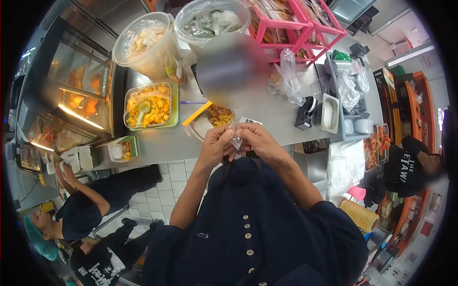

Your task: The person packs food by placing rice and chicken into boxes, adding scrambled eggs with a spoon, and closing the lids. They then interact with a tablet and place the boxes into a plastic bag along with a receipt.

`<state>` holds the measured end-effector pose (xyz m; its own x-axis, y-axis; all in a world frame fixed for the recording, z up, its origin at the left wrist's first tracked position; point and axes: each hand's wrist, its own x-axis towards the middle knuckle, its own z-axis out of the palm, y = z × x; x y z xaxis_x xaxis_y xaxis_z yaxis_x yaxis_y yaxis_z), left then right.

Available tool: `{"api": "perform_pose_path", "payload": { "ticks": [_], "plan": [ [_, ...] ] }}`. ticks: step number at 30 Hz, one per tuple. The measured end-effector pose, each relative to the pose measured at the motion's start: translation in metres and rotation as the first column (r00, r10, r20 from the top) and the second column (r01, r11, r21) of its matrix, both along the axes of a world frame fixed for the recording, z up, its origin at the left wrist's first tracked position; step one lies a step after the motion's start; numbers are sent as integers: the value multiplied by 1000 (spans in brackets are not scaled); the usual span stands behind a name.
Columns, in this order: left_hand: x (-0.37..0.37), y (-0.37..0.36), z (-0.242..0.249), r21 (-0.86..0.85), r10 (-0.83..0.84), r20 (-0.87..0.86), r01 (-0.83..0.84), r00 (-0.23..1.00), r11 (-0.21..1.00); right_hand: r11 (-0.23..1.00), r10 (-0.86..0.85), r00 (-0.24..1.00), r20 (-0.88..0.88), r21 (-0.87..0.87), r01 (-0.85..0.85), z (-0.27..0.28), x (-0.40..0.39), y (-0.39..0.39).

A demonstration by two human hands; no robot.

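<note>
Close together in front of my chest, my left hand [218,144] and my right hand [257,139] pinch a small clear plastic bag [235,139] between thumbs and fingers. What the bag holds is too small to make out. Just beyond them on the counter lies an open food box [202,125] with white rice, a yellow-brown dish and a yellow flap. My hands overlap its near edge. A printed white slip [250,121] lies right behind my right fingers.
A glass tray of yellow food [149,106] with a spoon stands left, beside a lit display case [78,90]. Large tubs [143,45] and pink racks [286,28] line the back. A tape dispenser [305,113] sits right. Co-workers [81,205] stand on both sides.
</note>
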<state>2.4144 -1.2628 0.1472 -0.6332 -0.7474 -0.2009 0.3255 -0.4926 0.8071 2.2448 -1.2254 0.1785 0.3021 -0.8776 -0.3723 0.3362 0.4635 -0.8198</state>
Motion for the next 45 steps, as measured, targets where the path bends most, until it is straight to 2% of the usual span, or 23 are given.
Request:
{"api": "perform_pose_path", "payload": {
  "ticks": [2, 5, 6, 7, 9, 10, 13, 14, 17, 19, 21, 22, 25, 33, 41, 45],
  "plan": [
    [-14, 2, 6, 2, 8, -43, -8, 999, 1000, 999, -40, 996, -82, -34, 37, 3, -9, 2],
    [-29, 5, 14, -2, 26, -82, -26, 996, 1000, 994, -80, 993, -83, -77, 74, 22, -17, 9],
    [-35, 8, 19, 17, 53, -52, -52, 997, 998, 992, -87, 982, -167, -108, 70, 28, -19, 10],
    [-35, 8, 26, -151, 64, 89, -50, 994, 987, 988, -98, 964, -249, -138, 64, 35, -22, 11],
    [-37, 8, 43, -459, 139, 348, 39, 927, 888, 980, -131, 925, -356, -185, 67, 34, -32, 13],
    [-34, 10, 53, -448, 196, 363, -14, 911, 894, 977, -149, 911, -386, -200, 75, 30, -41, 14],
    [-23, 7, 69, -441, 95, 441, 123, 892, 889, 959, -214, 850, -482, -271, 88, 41, -45, 18],
    [-27, 9, 78, -526, 179, 530, 156, 829, 836, 950, -239, 826, -510, -297, 92, 52, -43, 20],
    [-19, 9, 104, -716, 326, 591, 294, 738, 633, 854, -324, 452, -831, -463, -238, 85, -51, 25],
    [-17, 18, 137, -710, 333, 589, 275, 736, 648, 779, -358, 414, -837, -512, -362, 120, -55, 30],
    [-11, 21, 175, -788, 320, 548, 348, 773, 508, 639, -376, 526, -763, -624, -449, 153, -60, 35],
    [-9, 26, 190, -810, 284, 511, 343, 811, 476, 524, -456, 607, -651, -748, -408, 156, -59, 38],
    [-5, 36, 209, -858, 179, 445, 360, 878, 367, 349, -524, 726, -444, -890, -292, 160, -53, 46],
    [-10, 33, 205, -911, 76, 348, 318, 934, 262, 312, -412, 836, -364, -918, -246, 142, -49, 36],
    [-15, 25, 188, -935, 71, 273, 247, 959, 253, 283, -356, 879, -317, -933, -222, 135, -52, 23],
    [-19, 15, 169, -952, 87, 168, 139, 982, 273, 253, -331, 895, -298, -942, -220, 134, -53, 14]
  ]
}}
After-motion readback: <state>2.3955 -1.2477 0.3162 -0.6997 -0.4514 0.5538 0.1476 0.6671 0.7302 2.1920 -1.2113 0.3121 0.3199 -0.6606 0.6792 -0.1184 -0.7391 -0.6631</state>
